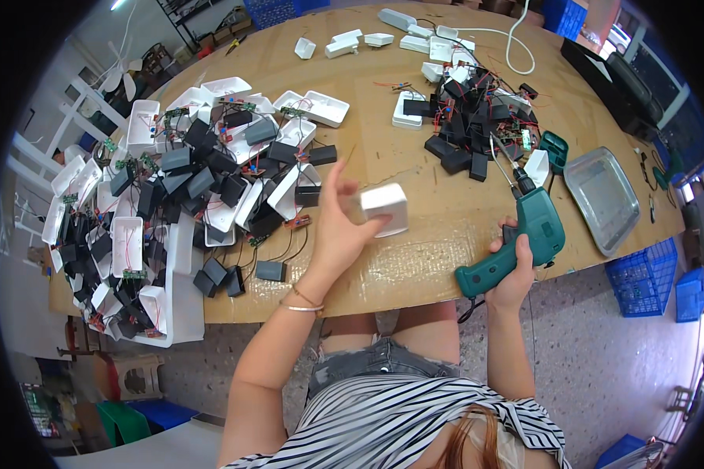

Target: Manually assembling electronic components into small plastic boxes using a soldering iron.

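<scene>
In my left hand (343, 225) is a small white plastic box (387, 205), its edge slightly blurred. The thumb lies across the box's near side while the index finger sticks up free; part of the grip is hidden. My right hand (515, 270) is wrapped round the handle of a green electric screwdriver (541, 223), with fingers at the black trigger. Its chuck and bit point away from me, toward a heap of black rectangular blocks (477, 109) with red wires. Next to the tool's tip stands a white casing (536, 169).
Open white casings, black blocks and wired circuit boards (203, 168) pile up at the left, partly in a white tub (184, 289). On the right lies a metal tray (601, 199) by a small green container (554, 150). White casings (343, 44) sit at the far side.
</scene>
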`<state>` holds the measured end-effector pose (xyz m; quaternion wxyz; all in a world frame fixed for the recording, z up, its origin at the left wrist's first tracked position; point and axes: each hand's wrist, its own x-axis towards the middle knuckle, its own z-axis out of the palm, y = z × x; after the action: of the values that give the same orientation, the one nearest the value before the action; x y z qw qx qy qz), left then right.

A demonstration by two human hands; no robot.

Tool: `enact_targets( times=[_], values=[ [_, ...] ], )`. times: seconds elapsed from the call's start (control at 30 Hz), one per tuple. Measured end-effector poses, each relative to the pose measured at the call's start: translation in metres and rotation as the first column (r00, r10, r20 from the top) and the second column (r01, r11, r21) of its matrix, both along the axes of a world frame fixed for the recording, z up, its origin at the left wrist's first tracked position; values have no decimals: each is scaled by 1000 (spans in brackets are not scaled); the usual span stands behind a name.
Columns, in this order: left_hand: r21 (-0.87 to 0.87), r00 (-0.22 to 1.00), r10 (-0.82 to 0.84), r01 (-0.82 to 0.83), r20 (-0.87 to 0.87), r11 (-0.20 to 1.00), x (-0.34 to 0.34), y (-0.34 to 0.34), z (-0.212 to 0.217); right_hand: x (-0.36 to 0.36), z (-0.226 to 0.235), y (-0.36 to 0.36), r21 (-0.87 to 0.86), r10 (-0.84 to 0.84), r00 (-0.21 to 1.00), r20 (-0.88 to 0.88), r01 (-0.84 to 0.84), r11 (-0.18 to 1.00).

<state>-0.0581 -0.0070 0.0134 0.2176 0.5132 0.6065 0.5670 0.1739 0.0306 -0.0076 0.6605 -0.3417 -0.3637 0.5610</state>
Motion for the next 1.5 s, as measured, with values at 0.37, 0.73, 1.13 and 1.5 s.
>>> enact_targets(
  times=[0.37, 0.73, 1.13, 1.5],
  values=[
    [-267, 565, -139, -150, -813, 952, -29, -17, 50, 2, 0, -3, -26, -15, 997, -72, 13, 1000],
    [-56, 895, -85, 67, -438, 996, 12, -20, -9, -1, 4, 0, -36, 16, 1000, -2, -16, 999],
    [614, 888, -227, 444, -400, 653, 41, -101, 158, -3, 1, 0, -70, 1, 1000, 12, 0, 998],
    [336, 937, -9, 135, -350, 932, 16, -23, 156, 0, 4, 0, -51, -6, 1000, -7, 6, 999]
  ],
)
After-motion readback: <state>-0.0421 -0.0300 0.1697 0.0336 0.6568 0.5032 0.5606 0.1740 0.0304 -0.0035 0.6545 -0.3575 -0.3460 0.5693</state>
